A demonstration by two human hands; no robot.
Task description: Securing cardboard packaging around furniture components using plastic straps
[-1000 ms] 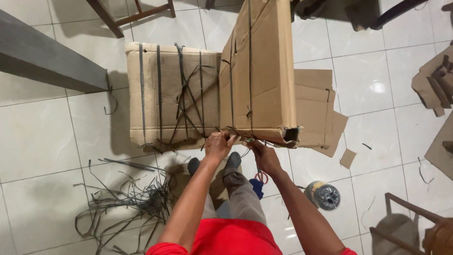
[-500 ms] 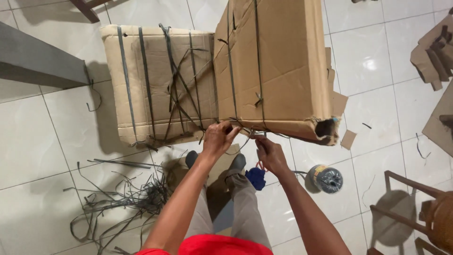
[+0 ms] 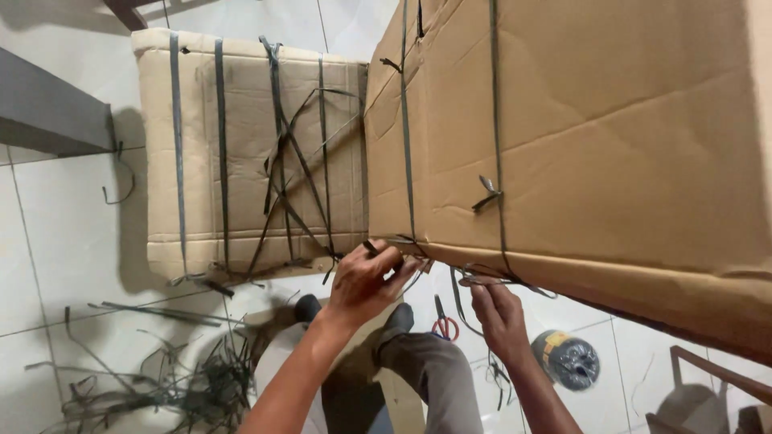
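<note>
A large cardboard bundle (image 3: 595, 145) bound with dark plastic straps (image 3: 496, 145) tilts up in front of me. My left hand (image 3: 366, 277) grips a strap end at the bundle's lower left corner. My right hand (image 3: 498, 309) is under the lower edge, fingers closed on a looped strap. A second strapped cardboard bundle (image 3: 241, 153) lies flat on the floor to the left, criss-crossed with straps.
A heap of cut strap pieces (image 3: 161, 378) lies at lower left. Red-handled scissors (image 3: 442, 321) and a roll of strap (image 3: 567, 358) rest on the tiled floor near my feet. A grey slab edge (image 3: 48, 112) is at left, a wooden chair frame (image 3: 708, 378) at lower right.
The big bundle has tilted nearer and fills more of the view. Both hands stayed at its lower edge; the right hand moved further right under the edge.
</note>
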